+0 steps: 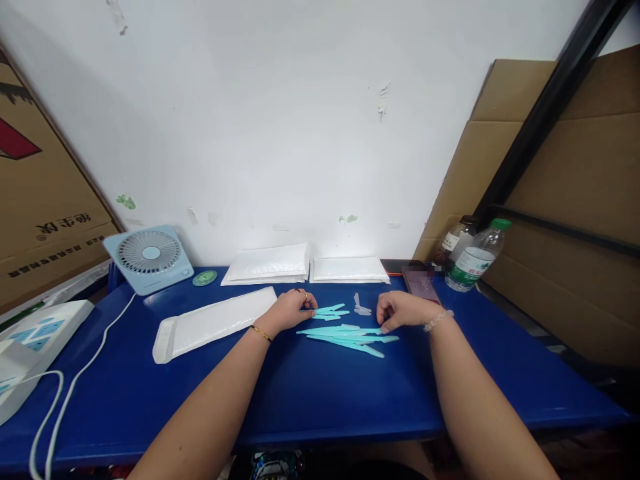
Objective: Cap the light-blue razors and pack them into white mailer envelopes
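My left hand (295,309) is closed, thumb and fingertips pinching the left end of a small bunch of slim turquoise plastic sticks (333,311). Just in front lies a larger loose fan of similar long, pointed turquoise sticks (345,335) on the blue table. My right hand (403,311) is closed too, its fingertips on the right end of one stick in that fan. Between the hands, a little farther back, sit several small translucent whitish pieces (362,307). A long white padded envelope (215,323) lies flat to the left of my left hand.
Two stacks of white padded envelopes, the left stack (267,264) and the right stack (349,269), rest against the wall. A blue fan (149,257), a green disc (205,278) and a power strip (40,347) are leftward. A phone (421,285) and bottles (473,263) stand rightward.
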A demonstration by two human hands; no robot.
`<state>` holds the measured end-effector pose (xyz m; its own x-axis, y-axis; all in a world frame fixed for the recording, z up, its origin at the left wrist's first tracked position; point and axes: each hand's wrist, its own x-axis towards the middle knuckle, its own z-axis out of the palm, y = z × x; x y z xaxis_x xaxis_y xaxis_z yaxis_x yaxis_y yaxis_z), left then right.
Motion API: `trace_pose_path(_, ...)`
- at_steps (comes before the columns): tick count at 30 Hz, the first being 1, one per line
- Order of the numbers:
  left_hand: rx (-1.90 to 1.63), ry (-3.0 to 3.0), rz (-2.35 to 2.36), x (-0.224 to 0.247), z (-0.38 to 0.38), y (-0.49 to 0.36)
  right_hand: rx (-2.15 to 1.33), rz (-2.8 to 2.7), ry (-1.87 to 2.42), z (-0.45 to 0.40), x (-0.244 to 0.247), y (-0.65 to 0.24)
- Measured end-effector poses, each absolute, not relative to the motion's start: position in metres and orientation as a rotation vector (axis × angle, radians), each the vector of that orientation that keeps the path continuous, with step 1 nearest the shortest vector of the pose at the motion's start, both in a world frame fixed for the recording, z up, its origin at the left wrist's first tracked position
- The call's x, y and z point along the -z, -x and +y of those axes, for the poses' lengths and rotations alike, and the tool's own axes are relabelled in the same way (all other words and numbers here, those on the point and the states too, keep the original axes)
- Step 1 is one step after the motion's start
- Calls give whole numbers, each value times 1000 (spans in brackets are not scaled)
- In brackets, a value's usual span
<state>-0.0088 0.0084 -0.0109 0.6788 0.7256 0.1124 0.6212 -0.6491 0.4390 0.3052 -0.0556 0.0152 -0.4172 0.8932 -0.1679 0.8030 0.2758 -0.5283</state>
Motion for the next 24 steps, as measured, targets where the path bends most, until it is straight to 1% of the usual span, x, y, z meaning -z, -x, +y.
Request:
trace_pose_path(3,-383,-2511,1077,10,9,8,-870,-2419,1623,-59,-18,-301)
trace_pose_path(6,-464,-2523,1092,2,3,7,-854,-2404,1570,-60,-20,-295)
trace_pose_path(9,-537,-2549,987,-10,-9,1,-811,-2361,1439,-59,-21,-291)
trace_pose_path(12,-498,-2572,871,-16,-20,-7,-776,-2313,1369,-58,-19,-284)
trace_pose_path(14,-481,-2526,889,-15,-23,-11,-804,-2294,1375,-57,-16,-279)
trace_pose_path(17,-587,-2335,1005,-8,-20,-14,-873,-2304,1394,-55,-13,-272)
trace_pose_path(19,-644,-2243,1023,-4,-15,-13,-849,-2307,1400,-55,-11,-269)
trace_pose_path(24,-594,-2229,1055,-2,-4,-5,-834,-2270,1378,-52,-8,-273)
